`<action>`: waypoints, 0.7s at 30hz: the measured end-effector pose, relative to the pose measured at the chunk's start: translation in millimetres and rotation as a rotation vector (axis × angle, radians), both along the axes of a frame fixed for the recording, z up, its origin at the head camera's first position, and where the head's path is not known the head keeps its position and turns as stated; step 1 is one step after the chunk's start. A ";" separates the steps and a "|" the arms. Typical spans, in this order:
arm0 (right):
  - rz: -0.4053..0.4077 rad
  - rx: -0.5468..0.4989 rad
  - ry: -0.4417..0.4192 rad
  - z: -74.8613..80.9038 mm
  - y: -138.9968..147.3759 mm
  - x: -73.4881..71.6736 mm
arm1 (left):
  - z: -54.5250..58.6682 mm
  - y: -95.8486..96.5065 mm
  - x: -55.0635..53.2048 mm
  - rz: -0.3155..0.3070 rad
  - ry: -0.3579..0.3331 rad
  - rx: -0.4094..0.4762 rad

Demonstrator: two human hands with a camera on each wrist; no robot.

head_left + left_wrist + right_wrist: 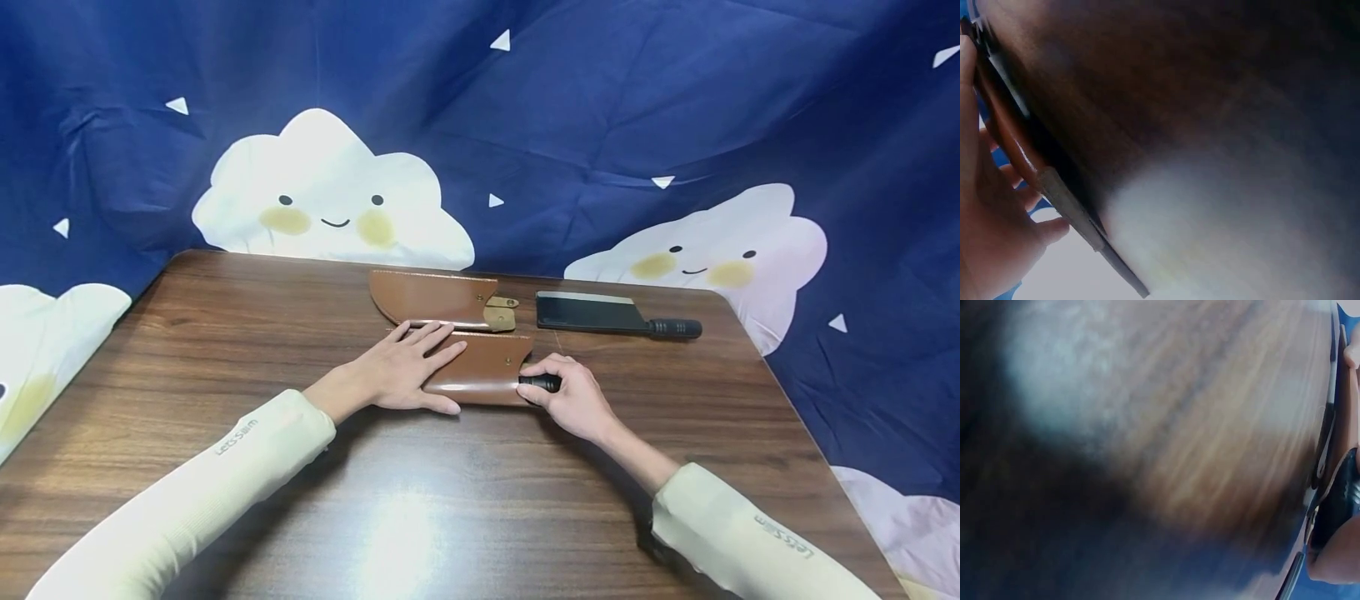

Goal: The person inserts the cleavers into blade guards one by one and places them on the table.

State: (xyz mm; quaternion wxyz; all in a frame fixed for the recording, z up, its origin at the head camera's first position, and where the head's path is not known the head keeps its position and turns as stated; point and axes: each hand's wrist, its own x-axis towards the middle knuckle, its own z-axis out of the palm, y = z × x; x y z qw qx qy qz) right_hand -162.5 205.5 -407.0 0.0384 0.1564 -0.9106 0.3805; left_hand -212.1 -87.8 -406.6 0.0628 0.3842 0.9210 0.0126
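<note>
In the head view a brown leather knife sheath [483,367] lies on the table. My left hand [401,371] rests on its left part with the fingers spread. At the sheath's right end my right hand [577,396] grips the black handle [543,382] of a knife. Only part of that handle shows; the sheath and fingers hide the rest. The left wrist view catches the sheath [1013,137] edge-on beside the hand. Black handle [1338,500] and fingers appear at the right border of the right wrist view.
Just behind lies a second brown sheath [435,298], rounded at its left end, with a tan strap [501,317]. To its right is a cleaver [592,312] with a dark blade and black handle. The wooden table [187,333] ends at a blue cloud-patterned curtain [540,117].
</note>
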 end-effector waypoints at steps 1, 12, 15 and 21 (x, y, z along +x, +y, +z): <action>0.004 0.002 -0.003 -0.1 0.2 -0.1 | -0.2 0.3 0.3 -0.001 -0.005 -0.002; 0.037 0.007 -0.043 -0.1 2.6 -1.3 | 3.8 2.3 3.9 0.005 -0.081 -0.014; 0.050 0.005 -0.055 0.7 3.8 -1.1 | 3.9 2.8 3.8 0.004 -0.096 -0.013; 0.079 0.022 -0.057 3.9 4.7 -2.3 | 3.1 4.2 3.3 0.013 -0.104 -0.026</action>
